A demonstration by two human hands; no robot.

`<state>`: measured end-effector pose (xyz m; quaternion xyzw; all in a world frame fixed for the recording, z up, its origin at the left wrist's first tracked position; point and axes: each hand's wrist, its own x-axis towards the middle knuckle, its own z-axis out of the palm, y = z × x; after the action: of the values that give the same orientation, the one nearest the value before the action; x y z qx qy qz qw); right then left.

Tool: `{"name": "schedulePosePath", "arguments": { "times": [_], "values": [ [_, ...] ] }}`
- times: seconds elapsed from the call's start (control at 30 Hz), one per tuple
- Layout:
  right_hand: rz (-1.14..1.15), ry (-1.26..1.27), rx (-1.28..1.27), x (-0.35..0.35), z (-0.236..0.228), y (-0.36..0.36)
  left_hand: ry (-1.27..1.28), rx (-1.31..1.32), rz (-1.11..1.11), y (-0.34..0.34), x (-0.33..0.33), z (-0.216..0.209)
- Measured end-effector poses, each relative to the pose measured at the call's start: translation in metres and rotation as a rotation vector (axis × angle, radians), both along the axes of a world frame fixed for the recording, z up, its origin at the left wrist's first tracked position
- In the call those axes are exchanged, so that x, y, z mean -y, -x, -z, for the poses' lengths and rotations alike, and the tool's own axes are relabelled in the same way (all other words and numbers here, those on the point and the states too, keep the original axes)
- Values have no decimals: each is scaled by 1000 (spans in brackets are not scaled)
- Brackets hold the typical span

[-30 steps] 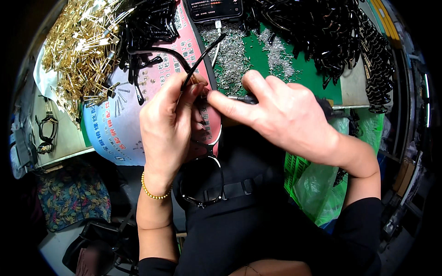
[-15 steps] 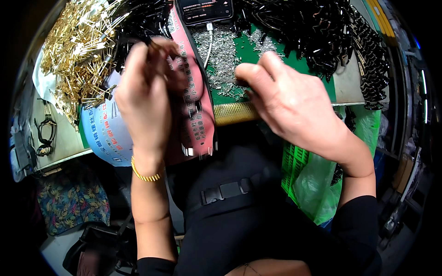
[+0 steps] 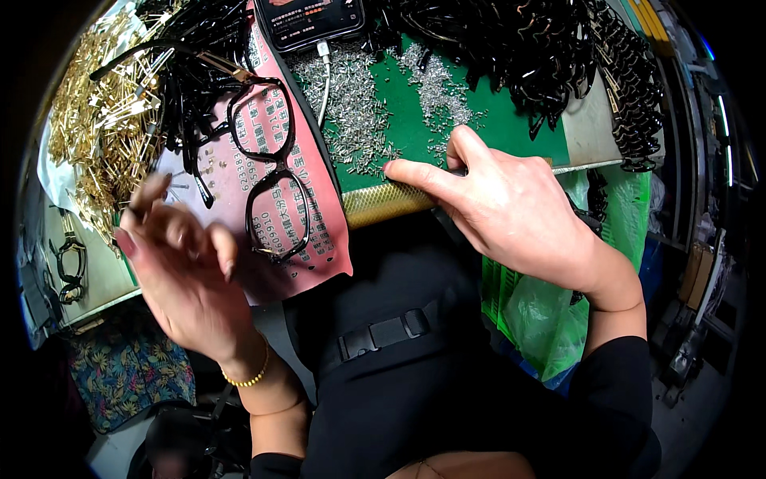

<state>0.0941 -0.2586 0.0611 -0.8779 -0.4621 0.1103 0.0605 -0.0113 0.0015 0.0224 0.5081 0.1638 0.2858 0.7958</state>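
Note:
A black eyeglass frame [image 3: 278, 164] lies on a pink and pale-blue printed cloth [image 3: 323, 259], one gold-trimmed temple reaching out to the upper left. Beside its lower rim, my left hand [image 3: 187, 267] hovers over the cloth's near-left part, fingers apart and slightly blurred, with nothing seen in them. My right hand [image 3: 515, 207] is closed near the table's front edge, index finger and thumb bent toward a small dark thing mostly hidden by the fingers. Just beyond that hand, many tiny silvery metal pieces [image 3: 351, 120] are scattered on the green mat [image 3: 511, 132].
Gold-coloured metal parts [image 3: 96, 128] are heaped at the far left, black temples [image 3: 511, 48] at the far right. A phone [image 3: 311, 22] with a white cable [image 3: 325, 84] lies at the back. Green plastic [image 3: 542, 319] hangs below the right table edge. Another dark frame [image 3: 70, 259] sits far left.
My left hand has come down and left, away from the eyeglass frame, which now lies in plain sight on the cloth. My right hand has shifted slightly nearer.

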Motion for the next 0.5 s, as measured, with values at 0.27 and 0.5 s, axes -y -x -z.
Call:
{"name": "schedulePosePath", "arguments": {
  "times": [0.27, 0.5],
  "values": [
    [2, 40, 29, -7, 4, 2, -587, -236, -340, 47, 1, 36],
    [-18, 24, 56, -2, 4, 1, -1237, -58, -255, 58, -9, 31]
  ]
}}
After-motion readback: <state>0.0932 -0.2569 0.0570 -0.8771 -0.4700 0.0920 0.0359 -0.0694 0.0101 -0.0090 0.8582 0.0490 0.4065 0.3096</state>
